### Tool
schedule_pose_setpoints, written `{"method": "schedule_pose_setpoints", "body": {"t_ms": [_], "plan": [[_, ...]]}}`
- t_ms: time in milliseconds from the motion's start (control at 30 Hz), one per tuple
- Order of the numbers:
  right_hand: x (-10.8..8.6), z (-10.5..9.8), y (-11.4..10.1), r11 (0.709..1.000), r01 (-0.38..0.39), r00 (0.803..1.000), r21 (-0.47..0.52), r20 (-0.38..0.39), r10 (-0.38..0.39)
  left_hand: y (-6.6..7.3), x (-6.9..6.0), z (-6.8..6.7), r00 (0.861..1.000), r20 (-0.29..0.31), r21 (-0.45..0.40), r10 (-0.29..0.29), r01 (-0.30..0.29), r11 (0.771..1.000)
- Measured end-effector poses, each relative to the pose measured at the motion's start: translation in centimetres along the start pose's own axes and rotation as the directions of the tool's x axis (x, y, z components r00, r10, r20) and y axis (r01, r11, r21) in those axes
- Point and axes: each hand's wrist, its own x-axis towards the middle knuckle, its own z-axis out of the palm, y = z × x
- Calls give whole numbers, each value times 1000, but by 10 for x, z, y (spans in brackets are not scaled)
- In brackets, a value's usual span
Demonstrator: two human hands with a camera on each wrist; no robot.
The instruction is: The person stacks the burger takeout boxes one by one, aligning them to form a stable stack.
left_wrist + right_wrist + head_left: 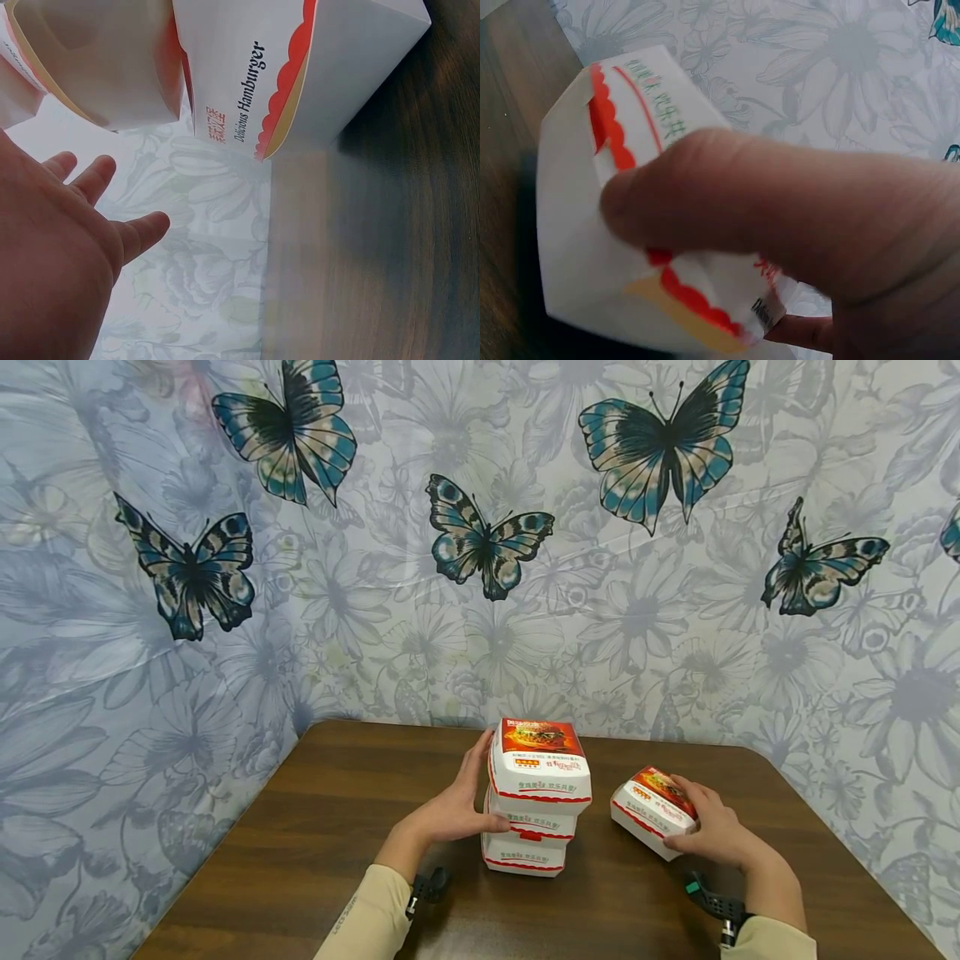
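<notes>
A stack of white-and-red hamburger boxes (542, 785) stands near the table's middle. My left hand (453, 806) is at the stack's left side, thumb across the front and fingers along the upper box's side; the left wrist view shows this hand (56, 247) with fingers spread beside the boxes (247, 67). To the right, my right hand (716, 827) grips a separate burger box (654, 810) by its right side, the box turned at an angle. In the right wrist view my thumb (705, 191) presses on that box (577, 225). Its far fingers are mostly hidden.
The brown wooden table (300, 827) reaches back to a wall covering (390, 668) with grey flowers and teal butterflies. Dark straps with small devices (716, 902) sit on both wrists, below the hands.
</notes>
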Motion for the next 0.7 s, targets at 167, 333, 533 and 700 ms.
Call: {"method": "schedule_pose_setpoints", "body": {"t_ms": [167, 333, 533, 700], "plan": [[2, 1, -2, 1000, 7, 999, 22, -50, -6, -1, 0, 0, 1000, 0, 4, -10, 10, 1000], [2, 0, -4, 998, 35, 994, 51, -106, -30, -1, 0, 0, 1000, 1, 6, -23, 23, 1000], [3, -4, -10, 995, 65, 985, 78, -165, -51, 1, -1, 0, 1000, -4, 3, -21, 21, 1000], [6, -9, -14, 989, 107, 969, 103, -234, -80, 2, -1, 0, 1000, -3, 7, -16, 16, 1000]]}}
